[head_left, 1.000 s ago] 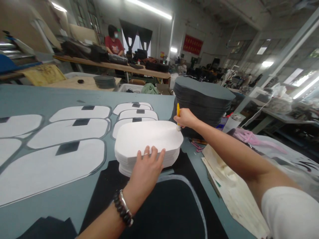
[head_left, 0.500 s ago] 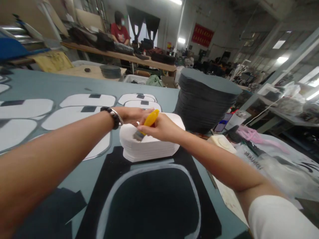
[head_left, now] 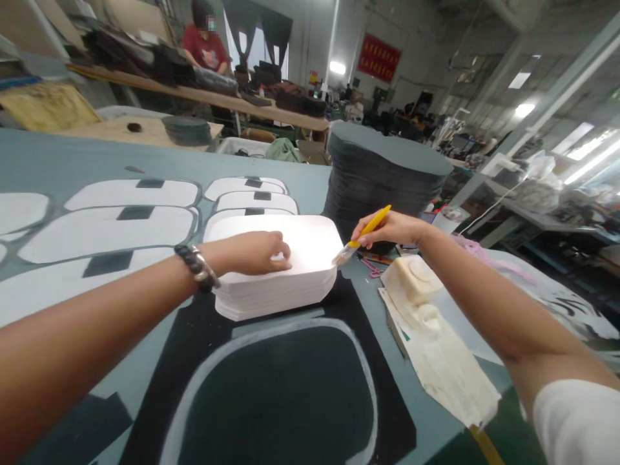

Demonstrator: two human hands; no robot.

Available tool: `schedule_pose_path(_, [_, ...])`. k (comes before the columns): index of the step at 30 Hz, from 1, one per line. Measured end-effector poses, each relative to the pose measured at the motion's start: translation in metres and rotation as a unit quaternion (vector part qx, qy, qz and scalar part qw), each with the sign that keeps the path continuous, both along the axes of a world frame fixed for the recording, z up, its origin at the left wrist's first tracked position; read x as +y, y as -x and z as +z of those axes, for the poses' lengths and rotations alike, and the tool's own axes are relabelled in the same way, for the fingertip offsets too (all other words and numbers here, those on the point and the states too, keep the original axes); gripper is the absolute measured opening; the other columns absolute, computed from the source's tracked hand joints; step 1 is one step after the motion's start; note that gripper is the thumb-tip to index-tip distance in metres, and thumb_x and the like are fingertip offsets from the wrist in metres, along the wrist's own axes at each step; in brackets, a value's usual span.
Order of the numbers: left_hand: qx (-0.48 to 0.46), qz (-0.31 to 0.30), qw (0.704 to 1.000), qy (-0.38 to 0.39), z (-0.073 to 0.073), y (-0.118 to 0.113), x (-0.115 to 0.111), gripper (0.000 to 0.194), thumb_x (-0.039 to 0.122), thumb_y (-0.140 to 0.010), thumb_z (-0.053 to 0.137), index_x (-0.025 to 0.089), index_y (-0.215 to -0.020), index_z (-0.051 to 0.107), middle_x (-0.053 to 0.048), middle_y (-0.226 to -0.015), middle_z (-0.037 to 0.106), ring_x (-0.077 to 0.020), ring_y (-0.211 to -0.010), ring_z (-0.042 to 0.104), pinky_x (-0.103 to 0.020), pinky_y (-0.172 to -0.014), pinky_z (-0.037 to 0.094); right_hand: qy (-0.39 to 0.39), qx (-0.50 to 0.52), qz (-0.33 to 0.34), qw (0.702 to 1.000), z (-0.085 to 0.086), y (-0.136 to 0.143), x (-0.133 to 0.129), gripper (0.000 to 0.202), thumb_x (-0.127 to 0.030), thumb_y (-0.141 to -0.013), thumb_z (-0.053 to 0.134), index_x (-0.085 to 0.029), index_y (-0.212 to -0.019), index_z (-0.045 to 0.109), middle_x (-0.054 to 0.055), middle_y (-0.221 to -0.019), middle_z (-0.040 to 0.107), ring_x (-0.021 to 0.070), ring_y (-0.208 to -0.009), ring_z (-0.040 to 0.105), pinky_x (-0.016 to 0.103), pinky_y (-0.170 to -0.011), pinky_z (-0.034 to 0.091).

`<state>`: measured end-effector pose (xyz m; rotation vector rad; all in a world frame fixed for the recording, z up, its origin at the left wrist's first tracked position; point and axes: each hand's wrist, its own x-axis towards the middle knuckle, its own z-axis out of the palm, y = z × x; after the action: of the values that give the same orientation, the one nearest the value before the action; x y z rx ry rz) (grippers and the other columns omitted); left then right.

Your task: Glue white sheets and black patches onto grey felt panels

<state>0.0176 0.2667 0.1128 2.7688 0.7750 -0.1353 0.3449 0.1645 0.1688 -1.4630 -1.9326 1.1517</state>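
My right hand (head_left: 385, 229) grips a paintbrush (head_left: 371, 227) by its yellow handle. The bristles point down-left and meet the right edge of a stack of white rounded sheets (head_left: 310, 242). On top of that stack rests my left hand (head_left: 256, 253), holding nothing, with its fingers loosely bent and the thumb apart. A beaded bracelet circles the left wrist. Under and in front of the stack lies a black sheet (head_left: 392, 413), with a dark rounded panel (head_left: 281, 394) on it. A pale band runs around that panel's edge.
White rounded pieces (head_left: 104, 232) with dark tabs lie at left. A tall stack of dark panels (head_left: 382, 187) stands behind my right hand. At right are a cream container (head_left: 411, 281) and pink-handled scissors (head_left: 372, 268). A person (head_left: 206, 45) works at a far bench.
My right hand has moved the brush from the stack's left front area to its right edge. My left hand now lies nearer the stack's front. The view has shifted somewhat right.
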Motion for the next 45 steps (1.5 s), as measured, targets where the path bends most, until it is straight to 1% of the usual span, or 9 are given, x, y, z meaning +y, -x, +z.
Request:
schedule_pose_path(4, [0.029, 0.022, 0.997, -0.064, -0.005, -0.008, -0.014, 0.045, 0.057, -0.085, 0.060, 0.024, -0.111, 0.076, -0.013, -0.116, 0.067, -0.0292, -0.094, 0.067, -0.039, -0.084, 0.049, -0.052, 0.012, -0.080, 0.995, 0.001, -0.013, 0.030, 0.022, -0.024, -0.076, 0.083, -0.010, -0.090, 0.075, 0.004, -0.078, 0.073, 0.0131, -0.068, 0.066, 0.025, -0.063, 0.059])
schedule_pose_path(10, [0.050, 0.037, 0.992, -0.105, -0.012, -0.004, -0.016, 0.045, 0.058, -0.085, 0.064, 0.026, -0.116, 0.070, -0.013, -0.123, 0.064, -0.0339, -0.108, 0.064, -0.041, -0.085, 0.051, -0.202, -0.089, -0.249, 0.943, -0.016, 0.037, 0.073, 0.016, -0.016, -0.093, 0.060, -0.014, -0.077, 0.063, 0.002, -0.062, 0.065, 0.0119, -0.052, 0.061, 0.022, -0.054, 0.051])
schedule_pose_path(17, [0.035, 0.030, 0.996, -0.080, -0.012, -0.002, -0.005, 0.047, 0.062, -0.084, 0.063, 0.029, -0.116, 0.072, -0.010, -0.122, 0.066, -0.0315, -0.105, 0.066, -0.037, -0.080, 0.047, -0.216, -0.160, -0.224, 0.937, -0.023, 0.059, -0.008, 0.019, -0.018, -0.090, 0.058, -0.017, -0.071, 0.060, 0.002, -0.064, 0.067, 0.0140, -0.060, 0.064, 0.022, -0.060, 0.046])
schedule_pose_path(23, [0.023, 0.030, 0.999, -0.037, -0.005, 0.000, 0.003, 0.046, 0.063, -0.084, 0.060, 0.029, -0.111, 0.075, -0.009, -0.125, 0.069, -0.0283, -0.098, 0.067, -0.035, -0.074, 0.043, -0.230, -0.056, -0.223, 0.946, -0.031, 0.051, -0.077, 0.028, -0.044, -0.098, 0.058, -0.020, -0.108, 0.068, 0.001, -0.070, 0.070, 0.0155, -0.061, 0.067, 0.023, -0.060, 0.051])
schedule_pose_path(31, [-0.018, 0.104, 0.992, -0.068, -0.012, 0.002, -0.008, 0.049, 0.055, -0.082, 0.055, 0.021, -0.113, 0.070, -0.012, -0.115, 0.076, -0.0302, -0.095, 0.069, -0.037, -0.075, 0.047, -0.286, -0.071, -0.217, 0.931, -0.092, 0.071, -0.052, 0.019, -0.035, -0.102, 0.045, -0.024, -0.117, 0.051, 0.004, -0.096, 0.072, 0.0198, -0.091, 0.073, 0.030, -0.086, 0.055])
schedule_pose_path(36, [-0.051, 0.132, 0.989, 0.036, 0.001, 0.004, -0.005, 0.054, 0.055, -0.078, 0.057, 0.017, -0.115, 0.068, -0.016, -0.119, 0.076, -0.0317, -0.102, 0.071, -0.041, -0.087, 0.052, -0.341, -0.015, -0.280, 0.897, -0.104, 0.079, -0.012, 0.017, -0.033, -0.102, 0.042, -0.024, -0.116, 0.044, 0.003, -0.093, 0.066, 0.0203, -0.090, 0.073, 0.033, -0.087, 0.054])
schedule_pose_path(39, [-0.110, 0.222, 0.948, 0.201, 0.012, 0.005, 0.007, 0.062, 0.069, -0.087, 0.045, 0.015, -0.112, 0.065, -0.019, -0.117, 0.077, -0.0294, -0.104, 0.074, -0.038, -0.085, 0.057, -0.360, 0.098, -0.247, 0.894, -0.100, 0.089, 0.011, 0.015, -0.036, -0.106, 0.039, -0.026, -0.117, 0.038, 0.001, -0.094, 0.061, 0.0176, -0.098, 0.075, 0.030, -0.090, 0.055])
schedule_pose_path(42, [-0.193, 0.327, 0.847, 0.373, 0.020, 0.004, 0.020, 0.077, 0.086, -0.083, 0.044, 0.015, -0.107, 0.061, -0.025, -0.120, 0.076, -0.0327, -0.110, 0.074, -0.040, -0.081, 0.060, -0.347, 0.139, -0.224, 0.900, -0.094, 0.110, 0.029, 0.015, -0.041, -0.109, 0.034, -0.028, -0.117, 0.034, 0.000, -0.097, 0.059, 0.0154, -0.101, 0.076, 0.027, -0.091, 0.056])
schedule_pose_path(45, [-0.226, 0.356, 0.809, 0.410, 0.023, 0.001, 0.026, 0.069, 0.082, -0.081, 0.057, 0.016, -0.101, 0.060, -0.025, -0.119, 0.075, -0.0356, -0.110, 0.074, -0.045, -0.080, 0.062, -0.318, 0.139, -0.206, 0.915, -0.086, 0.132, 0.041, 0.017, -0.044, -0.111, 0.032, -0.029, -0.118, 0.032, -0.001, -0.098, 0.058, 0.0138, -0.098, 0.076, 0.025, -0.088, 0.056])
